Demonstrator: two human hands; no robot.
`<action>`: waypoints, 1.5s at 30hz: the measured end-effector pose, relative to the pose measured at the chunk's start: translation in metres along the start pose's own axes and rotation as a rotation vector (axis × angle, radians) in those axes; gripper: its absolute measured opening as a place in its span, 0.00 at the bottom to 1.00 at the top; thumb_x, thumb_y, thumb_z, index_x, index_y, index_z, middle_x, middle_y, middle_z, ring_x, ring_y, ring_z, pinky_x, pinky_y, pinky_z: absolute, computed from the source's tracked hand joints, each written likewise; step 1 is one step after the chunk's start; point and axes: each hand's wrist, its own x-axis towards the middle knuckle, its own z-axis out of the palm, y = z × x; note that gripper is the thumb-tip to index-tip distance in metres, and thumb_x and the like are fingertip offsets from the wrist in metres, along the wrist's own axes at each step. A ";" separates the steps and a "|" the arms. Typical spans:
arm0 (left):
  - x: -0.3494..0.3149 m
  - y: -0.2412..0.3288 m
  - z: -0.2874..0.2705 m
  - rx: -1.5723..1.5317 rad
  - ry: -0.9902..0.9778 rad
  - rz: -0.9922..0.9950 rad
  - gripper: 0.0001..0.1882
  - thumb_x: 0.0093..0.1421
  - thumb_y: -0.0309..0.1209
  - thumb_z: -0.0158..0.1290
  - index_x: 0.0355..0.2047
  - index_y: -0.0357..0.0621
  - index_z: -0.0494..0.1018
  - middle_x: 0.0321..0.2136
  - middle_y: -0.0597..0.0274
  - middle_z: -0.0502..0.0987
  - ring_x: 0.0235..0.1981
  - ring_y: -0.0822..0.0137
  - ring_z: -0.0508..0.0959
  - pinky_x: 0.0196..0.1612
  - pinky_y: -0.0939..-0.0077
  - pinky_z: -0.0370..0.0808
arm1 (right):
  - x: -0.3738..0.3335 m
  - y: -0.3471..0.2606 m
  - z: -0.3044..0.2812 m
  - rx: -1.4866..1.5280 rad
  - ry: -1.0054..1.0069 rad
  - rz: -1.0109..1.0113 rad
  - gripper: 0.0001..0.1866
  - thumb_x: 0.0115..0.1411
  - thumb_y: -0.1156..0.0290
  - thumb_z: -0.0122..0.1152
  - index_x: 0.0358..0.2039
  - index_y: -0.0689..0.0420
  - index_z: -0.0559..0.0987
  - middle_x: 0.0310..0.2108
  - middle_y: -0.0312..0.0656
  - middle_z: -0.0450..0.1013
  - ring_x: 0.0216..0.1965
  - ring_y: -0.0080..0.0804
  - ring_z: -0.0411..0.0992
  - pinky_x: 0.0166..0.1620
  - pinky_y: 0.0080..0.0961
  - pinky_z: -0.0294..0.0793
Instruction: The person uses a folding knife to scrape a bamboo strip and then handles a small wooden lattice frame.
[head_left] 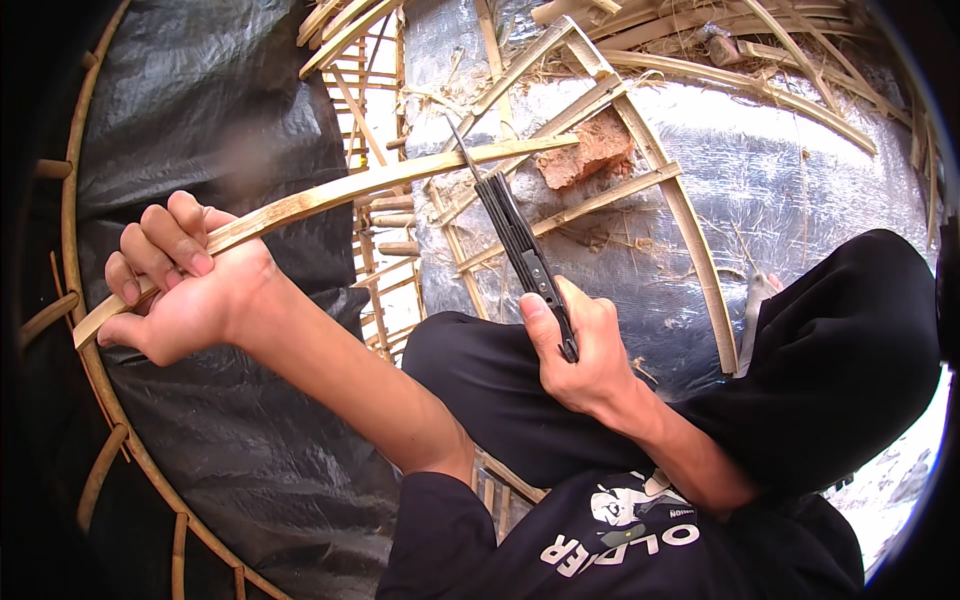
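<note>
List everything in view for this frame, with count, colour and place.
Bamboo strip: one, pale tan, left to upper middle
Knife: one, black handle, centre
Brick piece: one, reddish, upper middle
Bamboo framework: one, tan, around brick piece
Loose strips: many, tan, upper right
Silver sheet: one visible, beneath framework
Black sheet: one visible, left
Trousers: black, lower right
Left hand: one, gripping bamboo strip
Right hand: one, holding knife

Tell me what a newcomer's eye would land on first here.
Probably the long split-bamboo strip, gripped in the left hand at left, and the black-handled knife in the right hand near centre, its blade crossing the strip in this view. Next, the reddish brick chunk at upper centre, among bamboo slats over the silvery sheet.
</note>
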 end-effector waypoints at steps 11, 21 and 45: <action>-0.008 0.006 0.017 0.032 -0.074 0.030 0.34 0.67 0.66 0.29 0.17 0.54 0.59 0.09 0.73 0.49 0.10 0.76 0.46 0.17 0.81 0.46 | 0.005 0.012 0.001 -0.076 0.069 -0.070 0.14 0.66 0.69 0.56 0.26 0.63 0.68 0.11 0.51 0.64 0.13 0.53 0.68 0.18 0.39 0.61; -0.010 0.008 0.014 0.041 -0.078 0.027 0.35 0.67 0.67 0.28 0.17 0.53 0.58 0.10 0.73 0.49 0.10 0.76 0.45 0.17 0.80 0.46 | 0.013 0.018 0.006 -0.142 0.087 -0.098 0.16 0.64 0.69 0.58 0.23 0.62 0.65 0.09 0.52 0.61 0.12 0.57 0.66 0.18 0.43 0.61; -0.002 0.003 0.009 0.089 -0.034 0.084 0.34 0.67 0.66 0.27 0.18 0.54 0.59 0.10 0.73 0.51 0.10 0.75 0.46 0.17 0.80 0.47 | 0.023 0.022 0.004 -0.049 0.109 0.049 0.16 0.67 0.66 0.56 0.26 0.62 0.69 0.10 0.50 0.63 0.12 0.49 0.69 0.18 0.37 0.64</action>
